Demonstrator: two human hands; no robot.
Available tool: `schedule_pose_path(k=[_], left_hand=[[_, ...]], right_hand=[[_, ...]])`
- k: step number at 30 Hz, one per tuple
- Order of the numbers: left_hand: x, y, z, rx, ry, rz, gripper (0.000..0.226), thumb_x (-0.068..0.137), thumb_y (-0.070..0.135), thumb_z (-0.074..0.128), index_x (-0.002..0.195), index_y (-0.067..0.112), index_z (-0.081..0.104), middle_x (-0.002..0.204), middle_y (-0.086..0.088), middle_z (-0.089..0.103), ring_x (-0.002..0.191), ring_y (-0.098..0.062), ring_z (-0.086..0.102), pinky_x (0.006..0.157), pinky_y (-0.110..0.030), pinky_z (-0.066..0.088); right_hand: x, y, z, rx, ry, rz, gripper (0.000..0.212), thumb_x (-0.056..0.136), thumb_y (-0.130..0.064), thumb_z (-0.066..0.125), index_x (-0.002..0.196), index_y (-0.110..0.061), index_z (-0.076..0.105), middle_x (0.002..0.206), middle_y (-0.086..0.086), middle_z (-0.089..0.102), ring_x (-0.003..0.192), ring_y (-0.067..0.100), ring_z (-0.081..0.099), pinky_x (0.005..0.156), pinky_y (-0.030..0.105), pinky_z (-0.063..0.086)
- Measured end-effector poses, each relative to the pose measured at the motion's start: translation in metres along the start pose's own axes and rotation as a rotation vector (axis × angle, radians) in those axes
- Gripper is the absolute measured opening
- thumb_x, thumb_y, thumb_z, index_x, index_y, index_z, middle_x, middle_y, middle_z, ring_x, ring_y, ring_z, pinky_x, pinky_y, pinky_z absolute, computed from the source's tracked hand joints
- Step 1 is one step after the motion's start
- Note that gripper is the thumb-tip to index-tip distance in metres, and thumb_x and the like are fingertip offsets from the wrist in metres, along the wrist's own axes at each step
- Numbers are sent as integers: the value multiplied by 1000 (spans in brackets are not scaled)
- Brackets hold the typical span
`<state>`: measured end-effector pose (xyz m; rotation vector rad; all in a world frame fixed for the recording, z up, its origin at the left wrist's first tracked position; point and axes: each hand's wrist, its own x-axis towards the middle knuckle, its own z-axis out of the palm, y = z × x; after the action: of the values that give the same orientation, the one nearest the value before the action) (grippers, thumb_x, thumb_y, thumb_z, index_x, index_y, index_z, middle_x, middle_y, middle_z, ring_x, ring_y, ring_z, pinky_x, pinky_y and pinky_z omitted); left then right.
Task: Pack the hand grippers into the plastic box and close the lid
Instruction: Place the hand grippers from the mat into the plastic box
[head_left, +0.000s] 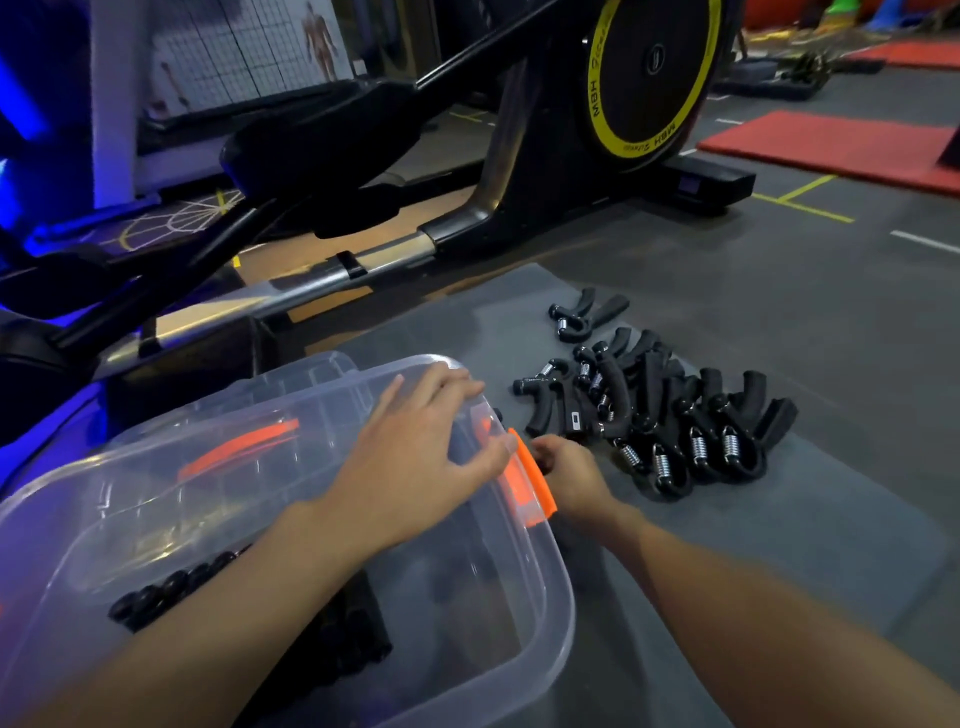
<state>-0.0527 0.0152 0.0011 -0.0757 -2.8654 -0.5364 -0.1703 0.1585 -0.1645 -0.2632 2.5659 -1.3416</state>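
– Head camera: what is near the plastic box (519, 670)?
– Black hand grippers (660, 415)! A big pile lies at 2 o'clock from the box, close to it. One lone gripper (582, 314) sits apart, past the pile at 1 o'clock.
– Are any inside the box?
– Yes. Through the clear lid (156, 467) I can see a row of packed grippers (166, 590) at the 7 o'clock end. The lid sits on top of the box.
– What are the hands doing?
– The left hand (415, 467) lies flat on the lid with its fingers straight and spread. The right hand (569, 475) is at the box's 3 o'clock side. Its fingers are curled round the orange clip (532, 475). The clip hides the fingertips.
– Does anything get in the way?
– The left arm lies across the lid and hides some of what is in the box. A big exercise machine (519, 156) stands just behind the box at 12 o'clock. Its wheel has a yellow ring (654, 67).
– What is it all sitting on?
– A gray mat (779, 545) on a gray floor (779, 249) with yellow lines (800, 200). Red mats (831, 145) lie far off at 2 o'clock. Blue light (21, 119) glows at 9 o'clock.
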Motion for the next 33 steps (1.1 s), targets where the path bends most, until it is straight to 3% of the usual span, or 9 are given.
schedule_pose_path(k=[3,8,13,18,22,26,30,33], left_hand=[[1,0,0,-21,14,-6,75,79,74,37,136,27,49,135,20,40,129,3,29,118,-43,23],[1,-2,1,-26,7,2,73,80,74,37,134,27,50,135,20,40,132,0,33,116,-45,26],[0,-2,1,-24,-6,2,75,80,74,36,137,27,48,139,17,40,136,-2,31,117,-45,26],[1,-3,2,-17,-13,1,74,81,74,37,137,26,48,139,17,40,136,-5,33,116,-46,27],[0,-4,4,-31,-12,-19,74,81,75,37,137,28,47,139,19,39,137,-9,34,115,-47,28],[-1,-1,5,-33,-21,-41,75,81,74,35,139,28,45,141,17,38,138,-11,33,116,-48,26],[-3,2,0,-52,-60,-67,74,82,72,32,141,29,43,146,16,37,138,-11,34,118,-49,20],[-4,4,-6,-194,-14,-106,61,84,62,40,133,28,51,140,13,47,131,-10,44,114,-40,31]], right_hand=[[25,23,19,-48,-6,-48,43,58,-48,70,79,-11,62,69,3,67,64,20,63,60,44,54],[21,9,15,-169,34,-128,30,68,-43,71,78,-15,68,66,-1,65,67,17,63,62,37,52],[15,2,13,-123,49,-53,24,70,-39,72,73,-16,66,67,-3,66,69,19,63,67,36,52],[10,-10,0,168,105,23,20,75,-18,79,83,-16,61,66,-9,56,56,4,49,51,9,40],[6,-32,-15,212,157,-67,19,74,-10,75,84,-14,60,72,-6,58,66,10,52,65,21,46],[-2,-46,-36,206,192,-156,19,71,-5,70,81,-12,56,65,-5,56,58,10,47,58,29,44],[-17,-54,-64,113,240,-219,21,73,-5,67,87,-14,56,72,-2,53,64,15,48,63,29,43],[-35,-75,-92,19,310,-304,19,74,-6,68,89,-11,57,73,-3,51,69,19,52,63,30,45]])
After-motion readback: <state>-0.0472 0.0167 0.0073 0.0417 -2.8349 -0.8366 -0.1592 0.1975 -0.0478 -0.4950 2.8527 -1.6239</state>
